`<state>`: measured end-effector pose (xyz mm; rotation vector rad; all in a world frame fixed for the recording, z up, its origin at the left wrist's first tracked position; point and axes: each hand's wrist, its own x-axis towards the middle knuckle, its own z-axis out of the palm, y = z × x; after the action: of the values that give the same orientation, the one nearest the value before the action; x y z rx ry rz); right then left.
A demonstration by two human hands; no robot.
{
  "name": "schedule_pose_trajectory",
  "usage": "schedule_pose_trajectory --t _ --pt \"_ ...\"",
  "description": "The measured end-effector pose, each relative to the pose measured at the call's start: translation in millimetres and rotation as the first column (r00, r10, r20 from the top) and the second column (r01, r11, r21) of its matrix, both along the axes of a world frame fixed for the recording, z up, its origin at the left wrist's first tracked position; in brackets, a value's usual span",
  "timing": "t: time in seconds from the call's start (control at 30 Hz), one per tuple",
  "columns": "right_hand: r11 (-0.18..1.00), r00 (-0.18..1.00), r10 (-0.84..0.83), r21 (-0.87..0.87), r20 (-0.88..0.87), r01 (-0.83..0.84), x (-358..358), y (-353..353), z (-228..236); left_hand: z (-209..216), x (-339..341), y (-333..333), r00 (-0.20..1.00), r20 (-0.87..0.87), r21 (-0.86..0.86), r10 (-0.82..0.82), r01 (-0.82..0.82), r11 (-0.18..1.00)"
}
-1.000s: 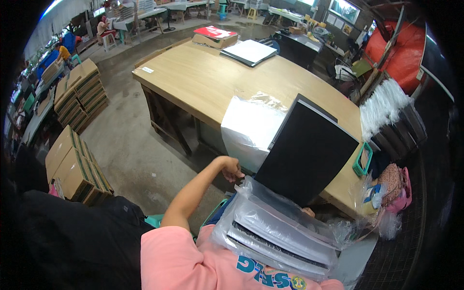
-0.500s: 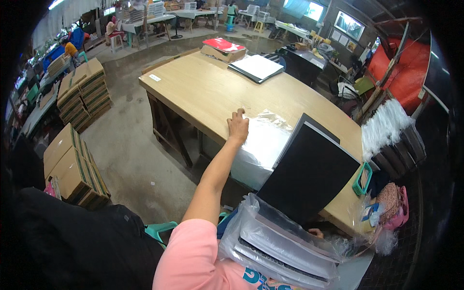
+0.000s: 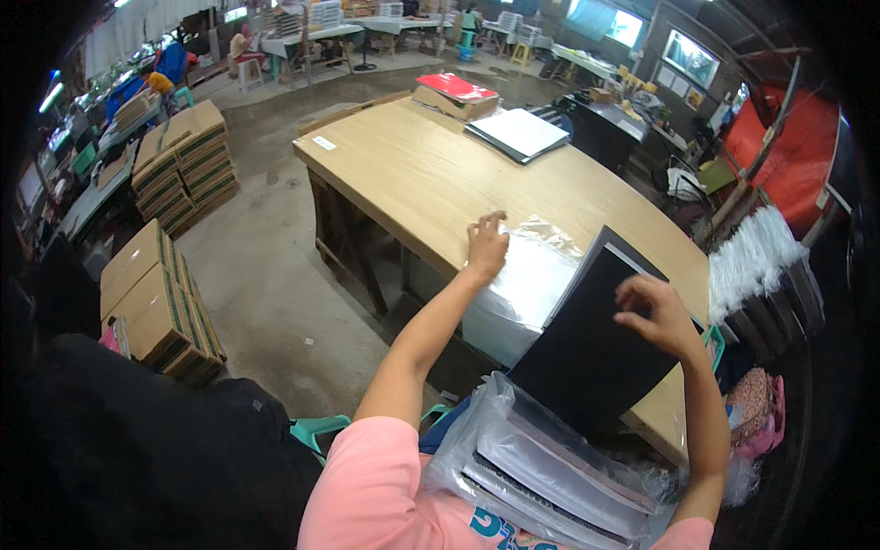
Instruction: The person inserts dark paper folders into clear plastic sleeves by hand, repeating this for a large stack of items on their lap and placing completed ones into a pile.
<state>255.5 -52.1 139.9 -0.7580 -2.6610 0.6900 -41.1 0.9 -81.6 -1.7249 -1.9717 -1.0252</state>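
Note:
My left hand (image 3: 488, 246) is at the left edge of a stack of clear plastic bags (image 3: 527, 266) on the wooden table. Its fingers curl in on the film at the corner of the stack. My right hand (image 3: 655, 314) is raised in front of a large black board (image 3: 596, 353), fingers bent, thumb apart, nothing seen in it. This board leans upright against the bags, with a white edge showing behind it. On my lap lies a plastic-wrapped bundle (image 3: 559, 458) of grey and black sheets.
A white-topped stack of boards (image 3: 518, 131) and a red packet on a box (image 3: 458, 87) lie on the far table (image 3: 394, 151). Cardboard boxes (image 3: 151, 293) stand at left. Clear plastic (image 3: 756, 257) hangs over dark bundles at right, near a pink bag (image 3: 765, 417).
My right hand has come up from low behind the black board to in front of it. My left hand stays at the bags. The whole view has shifted slightly.

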Motion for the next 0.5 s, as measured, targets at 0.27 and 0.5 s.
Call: schedule_pose_trajectory --t 0.27,0.5 --pt "0.972 0.996 -0.020 0.235 0.083 0.000 -106.8 78.9 -35.6 17.9 18.7 -3.3 0.999 -0.011 0.231 -0.045 0.047 0.972" --pt "0.985 0.991 -0.110 0.139 0.080 0.098 -115.1 89.9 -38.0 -2.6 19.9 3.9 0.990 0.080 -0.030 0.112 -0.110 0.993"
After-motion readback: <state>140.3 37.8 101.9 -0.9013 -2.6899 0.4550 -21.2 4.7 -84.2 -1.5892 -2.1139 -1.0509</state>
